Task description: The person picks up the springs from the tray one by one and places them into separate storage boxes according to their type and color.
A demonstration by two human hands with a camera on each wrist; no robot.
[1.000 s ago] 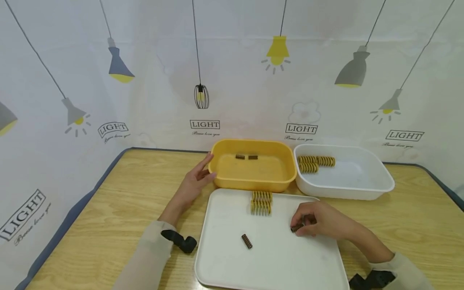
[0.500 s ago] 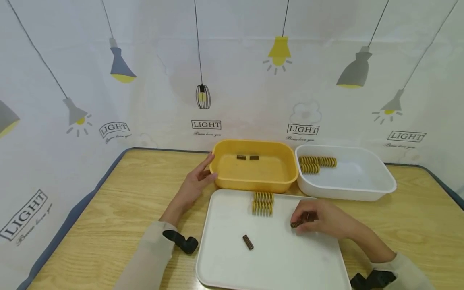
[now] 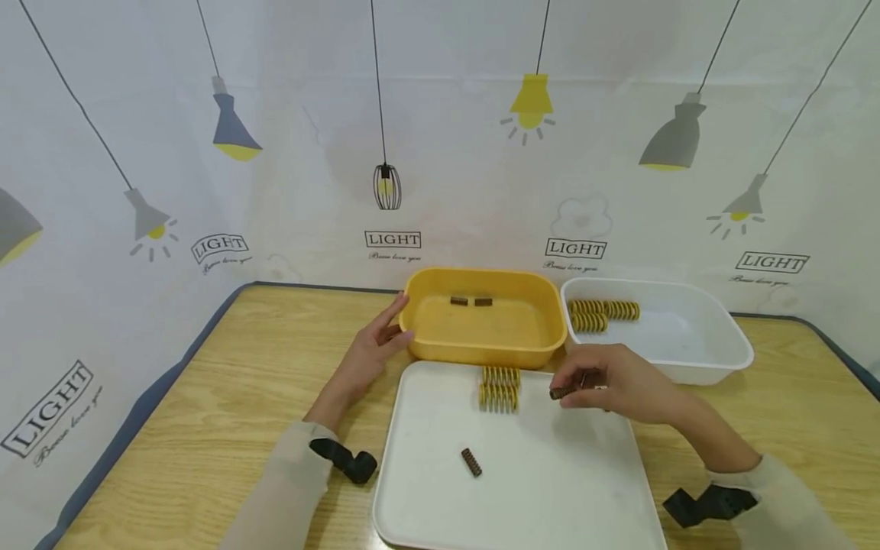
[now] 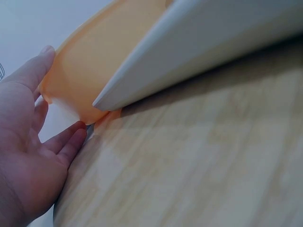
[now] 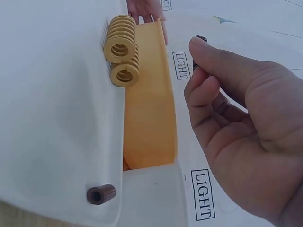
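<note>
Brn spring [image 3: 561, 392] pinched by R grip [image 3: 622, 386]; L grip [image 3: 367, 356] touches yel bin [image 3: 488, 354].

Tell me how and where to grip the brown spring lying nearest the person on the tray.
Probably best: pinch the brown spring at mid-length, from above, thumb and finger across its narrow width; it lies on its side, a slim cylinder with bare tray around.

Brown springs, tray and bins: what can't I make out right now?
- Held brown spring: head view, mostly covered by the right hand; right wrist view, mostly behind the thumb.
- Loose brown spring at the far right of the tray: head view, the right hand hides nearly all of it.
- White bin, near left corner: head view, behind the right hand.
- Tray's near edge: head view, mostly cut off by the bottom.
</note>
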